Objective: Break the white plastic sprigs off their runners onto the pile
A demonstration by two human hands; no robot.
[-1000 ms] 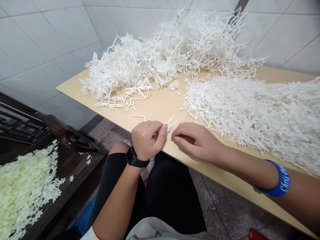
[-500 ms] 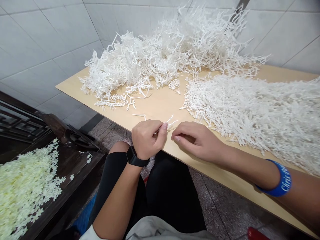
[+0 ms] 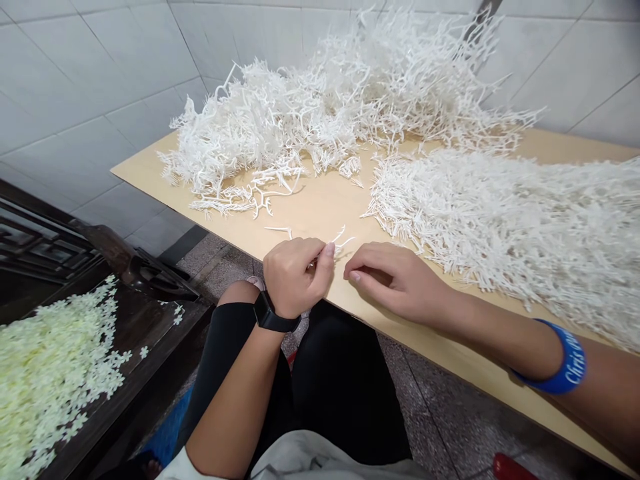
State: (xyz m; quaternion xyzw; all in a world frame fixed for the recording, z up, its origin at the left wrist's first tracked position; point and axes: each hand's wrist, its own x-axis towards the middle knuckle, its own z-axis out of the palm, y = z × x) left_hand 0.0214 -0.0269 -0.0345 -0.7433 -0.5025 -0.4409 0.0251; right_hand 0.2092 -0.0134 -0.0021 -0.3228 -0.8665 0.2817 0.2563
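My left hand [image 3: 299,275], with a black watch on its wrist, is closed around a small white plastic branch [image 3: 341,239] whose thin tips stick out past the thumb. Just right of it, over the front edge of the board, my right hand [image 3: 393,280] has its fingers curled, thumb and fingertips near each other. Whether anything is between them is hidden. A tall tangled heap of white branches [image 3: 310,113] covers the back of the board. To the right lies a flatter pile of white sprigs [image 3: 500,213].
The tan board [image 3: 320,200] stands against tiled walls. One loose white piece [image 3: 280,231] lies near its front edge. At the lower left, pale yellow-green flowers [image 3: 55,367] cover a dark wooden seat [image 3: 155,347]. Something red [image 3: 513,467] is at the bottom right.
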